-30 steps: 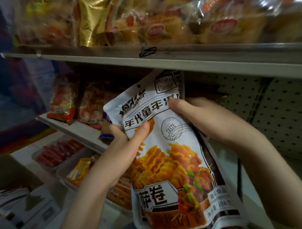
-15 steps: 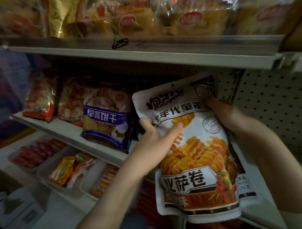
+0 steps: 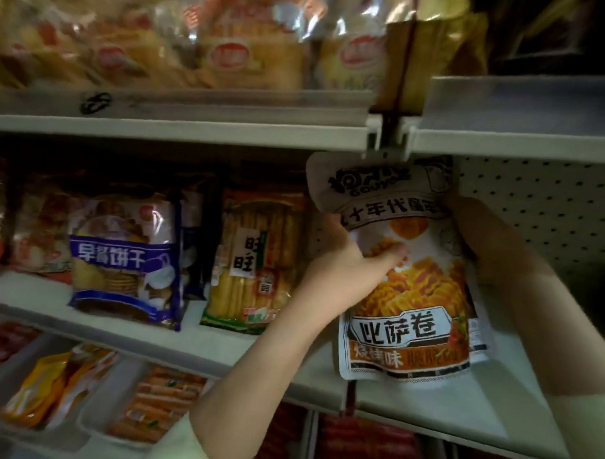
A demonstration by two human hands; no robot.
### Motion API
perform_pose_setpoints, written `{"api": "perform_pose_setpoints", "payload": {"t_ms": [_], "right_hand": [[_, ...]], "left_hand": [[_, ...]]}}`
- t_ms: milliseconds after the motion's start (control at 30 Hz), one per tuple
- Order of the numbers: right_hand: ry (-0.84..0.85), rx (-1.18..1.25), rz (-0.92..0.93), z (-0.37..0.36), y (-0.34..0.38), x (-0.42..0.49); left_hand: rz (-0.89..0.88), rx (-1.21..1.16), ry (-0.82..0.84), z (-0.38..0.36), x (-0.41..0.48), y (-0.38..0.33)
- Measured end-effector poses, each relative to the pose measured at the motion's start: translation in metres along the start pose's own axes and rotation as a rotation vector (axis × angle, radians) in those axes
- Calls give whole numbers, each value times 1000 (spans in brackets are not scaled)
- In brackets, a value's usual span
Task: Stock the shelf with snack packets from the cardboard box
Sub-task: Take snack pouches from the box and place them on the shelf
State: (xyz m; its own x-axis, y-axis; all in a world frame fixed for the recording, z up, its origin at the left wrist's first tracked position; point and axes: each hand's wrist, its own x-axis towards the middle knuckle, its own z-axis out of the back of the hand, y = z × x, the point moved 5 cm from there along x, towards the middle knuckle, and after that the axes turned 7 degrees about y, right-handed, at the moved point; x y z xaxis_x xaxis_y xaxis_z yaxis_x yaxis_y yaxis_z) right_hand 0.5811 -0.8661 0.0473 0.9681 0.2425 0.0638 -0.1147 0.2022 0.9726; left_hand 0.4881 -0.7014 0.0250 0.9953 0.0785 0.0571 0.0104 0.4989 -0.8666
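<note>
Since the earlier frame we have carried the snack packet (image 3: pixel 408 288) rightward and deeper, upright over the middle shelf (image 3: pixel 435 402), its top now tucked under the upper shelf's edge (image 3: pixel 181 129). Our left hand (image 3: pixel 344 275) grips its left edge, thumb across the front. Our right hand (image 3: pixel 479 235) clasps the right edge, fingers hidden behind; the rice-cracker bag (image 3: pixel 259 262) alongside is blurred.

Bare shelf board (image 3: pixel 459 416) lies open right of the yellow cracker packet (image 3: pixel 259 262), under the upper shelf (image 3: pixel 194 131).

My left hand (image 3: pixel 344 268) and right hand (image 3: pixel 482 242) are bare; pale cream sleeves (image 3: pixel 180 445) cover both my forearms' lower ends.
</note>
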Motion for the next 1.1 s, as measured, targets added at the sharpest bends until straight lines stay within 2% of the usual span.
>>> {"api": "perform_pose_setpoints", "payload": {"t_ms": [133,233,500,767,900,1100], "right_hand": [[-198,-15,-37,29,-20,8],[-280,-18,-23,41,-27,13],[-405,48,90,38,-20,9],[-444,248,57,67,-45,5],[-450,294,99,80,-49,-1],[-262,265,142,67,-46,2]], "left_hand": [[-91,-101,25,-24,28,-13],[-153,-165,28,-32,48,-19],[-271,-256,-9,-38,67,-17],[-224,-366,-58,-59,55,-23],[-235,-203,-14,-68,68,-28],[-156,-99,-125,-57,84,-6]]}}
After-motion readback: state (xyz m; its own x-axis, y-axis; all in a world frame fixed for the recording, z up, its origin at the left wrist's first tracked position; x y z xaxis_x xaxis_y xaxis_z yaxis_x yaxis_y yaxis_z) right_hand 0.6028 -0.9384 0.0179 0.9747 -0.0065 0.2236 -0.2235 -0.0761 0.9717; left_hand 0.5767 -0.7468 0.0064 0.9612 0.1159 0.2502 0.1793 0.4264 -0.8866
